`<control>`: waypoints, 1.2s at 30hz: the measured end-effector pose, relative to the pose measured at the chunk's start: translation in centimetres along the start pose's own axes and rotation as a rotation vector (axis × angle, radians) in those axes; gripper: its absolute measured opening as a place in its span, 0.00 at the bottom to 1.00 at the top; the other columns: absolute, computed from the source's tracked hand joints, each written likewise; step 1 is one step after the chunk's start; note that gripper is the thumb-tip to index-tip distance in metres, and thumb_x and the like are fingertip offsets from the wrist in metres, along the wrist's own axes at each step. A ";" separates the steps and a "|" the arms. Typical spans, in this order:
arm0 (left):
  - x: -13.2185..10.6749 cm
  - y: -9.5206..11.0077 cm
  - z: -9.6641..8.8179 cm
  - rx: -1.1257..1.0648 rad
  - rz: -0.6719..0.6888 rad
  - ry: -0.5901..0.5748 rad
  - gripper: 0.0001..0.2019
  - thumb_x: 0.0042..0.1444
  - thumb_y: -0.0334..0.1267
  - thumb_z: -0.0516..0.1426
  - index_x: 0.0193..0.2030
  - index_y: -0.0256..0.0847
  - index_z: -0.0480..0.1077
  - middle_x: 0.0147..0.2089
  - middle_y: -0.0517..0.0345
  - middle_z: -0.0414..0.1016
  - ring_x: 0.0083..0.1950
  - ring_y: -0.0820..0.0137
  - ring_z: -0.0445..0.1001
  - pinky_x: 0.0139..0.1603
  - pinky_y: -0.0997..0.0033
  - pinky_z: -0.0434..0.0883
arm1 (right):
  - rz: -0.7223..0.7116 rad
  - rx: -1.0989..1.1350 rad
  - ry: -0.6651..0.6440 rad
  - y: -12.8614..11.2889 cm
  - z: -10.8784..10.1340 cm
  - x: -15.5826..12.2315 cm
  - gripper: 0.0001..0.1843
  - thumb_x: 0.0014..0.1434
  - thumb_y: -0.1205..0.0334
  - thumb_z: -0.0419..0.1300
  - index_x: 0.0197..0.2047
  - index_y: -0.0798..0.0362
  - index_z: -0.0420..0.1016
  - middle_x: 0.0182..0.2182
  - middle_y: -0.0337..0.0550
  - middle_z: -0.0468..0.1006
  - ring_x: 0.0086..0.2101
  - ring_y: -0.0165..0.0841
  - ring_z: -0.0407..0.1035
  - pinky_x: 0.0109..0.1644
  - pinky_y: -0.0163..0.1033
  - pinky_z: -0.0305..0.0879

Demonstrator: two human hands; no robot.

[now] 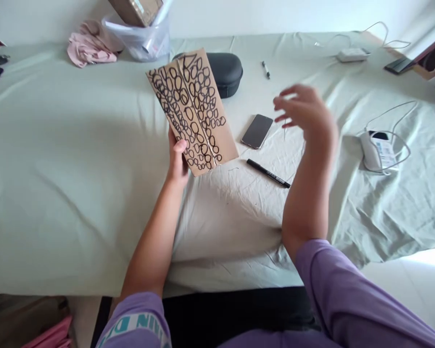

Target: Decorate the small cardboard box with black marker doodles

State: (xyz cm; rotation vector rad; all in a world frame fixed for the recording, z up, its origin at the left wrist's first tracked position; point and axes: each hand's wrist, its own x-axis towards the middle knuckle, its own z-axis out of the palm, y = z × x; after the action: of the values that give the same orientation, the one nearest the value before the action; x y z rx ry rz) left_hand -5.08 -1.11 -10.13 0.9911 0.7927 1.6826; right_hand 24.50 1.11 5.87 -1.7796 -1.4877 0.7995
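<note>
A brown cardboard box (223, 137), its visible face covered with hand-drawn black circles, is held tilted above the bed. My left hand (177, 157) grips its lower left edge, thumb on the drawn face and the other fingers hidden behind. My right hand (300, 108) is raised to the right of the box, apart from it, with nothing in it and its fingers spread and slightly curled; it is a little blurred. Below, between the hands, lie a black marker pen (268, 173) and a dark smartphone (257, 131) on the pale green sheet (76, 203).
Behind the box sits a black hard case (226, 75), partly hidden. A small pen (266, 70) lies farther back. At the back left are a clear plastic bin (155, 41) and pink cloth (92, 46). On the right lie a white device with a cable (380, 152) and a white adapter (353, 54).
</note>
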 end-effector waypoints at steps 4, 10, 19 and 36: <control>-0.3 0.1 0.0 0.010 -0.007 -0.002 0.48 0.47 0.69 0.73 0.74 0.57 0.71 0.79 0.53 0.73 0.87 0.44 0.63 0.84 0.42 0.69 | 0.293 -0.067 -0.105 4.5 2.9 5.1 0.18 0.78 0.60 0.65 0.63 0.64 0.75 0.49 0.56 0.84 0.40 0.38 0.84 0.56 0.57 0.83; -0.5 0.3 0.2 0.032 -0.009 -0.003 0.45 0.48 0.67 0.72 0.72 0.61 0.72 0.80 0.57 0.72 0.87 0.45 0.62 0.87 0.43 0.64 | 0.272 -0.240 -0.018 7.0 7.4 6.5 0.38 0.69 0.48 0.74 0.69 0.67 0.72 0.59 0.70 0.81 0.60 0.55 0.80 0.64 0.57 0.79; -0.7 0.6 0.5 0.055 -0.004 -0.023 0.42 0.52 0.65 0.71 0.73 0.63 0.71 0.83 0.59 0.68 0.89 0.47 0.59 0.88 0.43 0.62 | 0.301 -0.389 0.166 6.2 12.5 6.1 0.47 0.68 0.57 0.74 0.78 0.71 0.59 0.67 0.77 0.75 0.70 0.58 0.72 0.75 0.56 0.65; -1.1 0.6 0.6 0.044 -0.021 -0.024 0.43 0.53 0.62 0.71 0.76 0.62 0.70 0.86 0.60 0.65 0.89 0.46 0.57 0.89 0.46 0.61 | 0.259 0.280 0.111 7.6 11.6 8.3 0.19 0.52 0.67 0.74 0.48 0.57 0.79 0.44 0.56 0.86 0.59 0.55 0.81 0.65 0.52 0.78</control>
State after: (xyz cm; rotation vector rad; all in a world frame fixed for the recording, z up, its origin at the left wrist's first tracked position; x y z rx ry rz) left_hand -4.60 -2.27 -9.61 1.0273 0.8249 1.6387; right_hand 20.82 9.65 -7.36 -1.7887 -1.0305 0.9683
